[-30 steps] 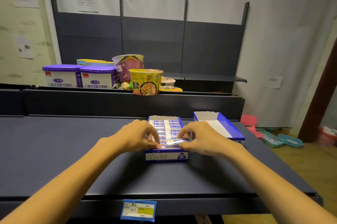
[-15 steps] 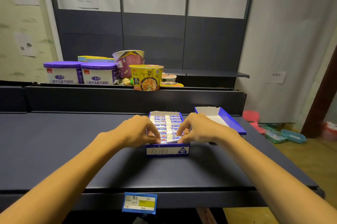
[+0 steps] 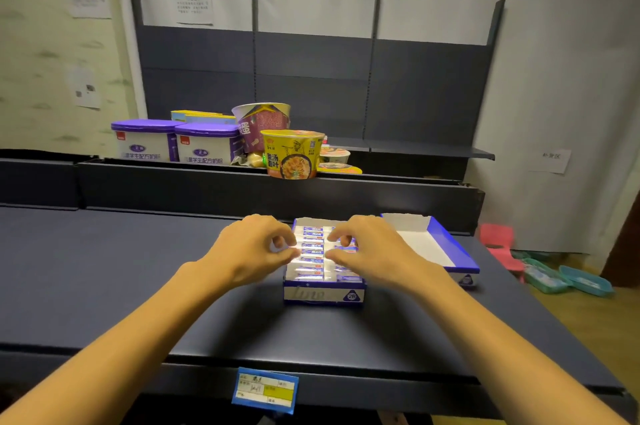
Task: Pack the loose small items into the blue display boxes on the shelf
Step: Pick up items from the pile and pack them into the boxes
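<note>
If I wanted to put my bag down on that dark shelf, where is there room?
Bare shelf lies left of the left hand, and also between the full box and the price tag. It is crowded around the right hand, the empty box and the noodle cups.

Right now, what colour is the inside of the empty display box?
White inside, with blue outer walls; the head view shows it.

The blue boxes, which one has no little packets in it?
The right-hand blue box, beside the right hand: only its bare white inside shows. The box under both hands is packed with rows of small packets.
</note>
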